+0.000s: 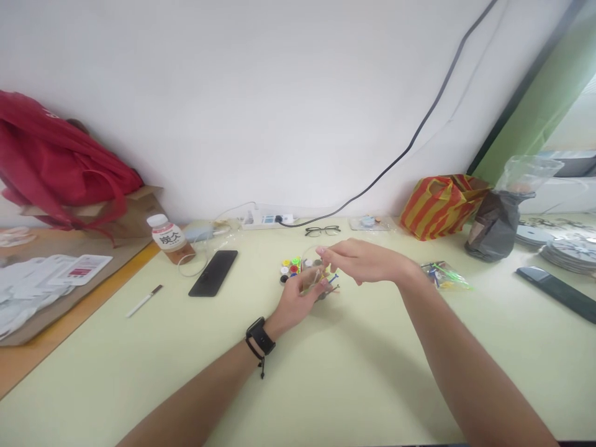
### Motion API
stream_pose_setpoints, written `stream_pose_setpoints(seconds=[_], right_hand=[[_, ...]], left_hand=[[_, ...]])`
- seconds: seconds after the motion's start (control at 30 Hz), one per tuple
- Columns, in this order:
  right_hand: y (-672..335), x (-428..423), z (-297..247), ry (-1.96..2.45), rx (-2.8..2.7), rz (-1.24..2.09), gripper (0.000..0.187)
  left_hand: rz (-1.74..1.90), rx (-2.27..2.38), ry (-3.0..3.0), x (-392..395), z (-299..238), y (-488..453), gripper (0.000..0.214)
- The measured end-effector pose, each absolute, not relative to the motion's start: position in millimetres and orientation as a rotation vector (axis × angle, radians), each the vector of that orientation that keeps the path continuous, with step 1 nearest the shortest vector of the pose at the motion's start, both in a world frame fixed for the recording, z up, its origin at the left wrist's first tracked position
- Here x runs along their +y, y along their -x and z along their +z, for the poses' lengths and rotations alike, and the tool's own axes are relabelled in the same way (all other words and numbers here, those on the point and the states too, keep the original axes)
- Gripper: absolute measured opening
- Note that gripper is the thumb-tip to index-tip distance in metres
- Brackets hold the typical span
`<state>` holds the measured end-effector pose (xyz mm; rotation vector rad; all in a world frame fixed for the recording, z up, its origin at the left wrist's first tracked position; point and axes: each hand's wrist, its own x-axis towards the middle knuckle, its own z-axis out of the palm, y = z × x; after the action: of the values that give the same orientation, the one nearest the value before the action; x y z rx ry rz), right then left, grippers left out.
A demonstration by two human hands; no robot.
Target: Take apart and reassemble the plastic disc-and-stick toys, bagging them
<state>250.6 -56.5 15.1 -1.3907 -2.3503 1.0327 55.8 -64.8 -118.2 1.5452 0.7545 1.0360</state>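
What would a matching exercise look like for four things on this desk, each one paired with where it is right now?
Things:
1. clear cup
2. black phone
3. glasses
4. striped bag

Places:
A. by the wall, right of the power strip
B. at the back right, beside the grey bag
C. flat on the desk, right of the bottle
D. held in the left hand

Pairs: 1-D, 2-C, 3-A, 4-B.
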Motion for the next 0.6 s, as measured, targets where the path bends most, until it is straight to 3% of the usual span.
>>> stream_pose_setpoints(seconds=[0.13,0.33,0.43,0.5,0.6], right_hand=[[-250.4,-57.5,15.6,1.342,-2.433,1.072,0.063],[-262.7,-58.2,25.7,1.235,-2.177,0.604,0.044],[-273.2,-57.4,4.5,1.282,-2.013,0.513,0.045],[-278.2,-59.4,-22.1,1.29,-2.041,0.596,0.048],[-280.6,-66.9,-63.0,1.193,-2.095,1.072,0.044]], left_hand=[[1.038,0.694,-1.496,-67.5,-113.2,-56.8,0.046],[1.136,0.871,-1.426,-64.0,-116.1,-55.8,0.048],[1.186,0.894,-1.324,-60.7,-120.3,-56.3,0.046],[1.214,0.902,-1.238,-58.8,-121.4,-57.0,0.047],[1.243,0.896,-1.136,-56.4,-121.0,-58.1,0.049]])
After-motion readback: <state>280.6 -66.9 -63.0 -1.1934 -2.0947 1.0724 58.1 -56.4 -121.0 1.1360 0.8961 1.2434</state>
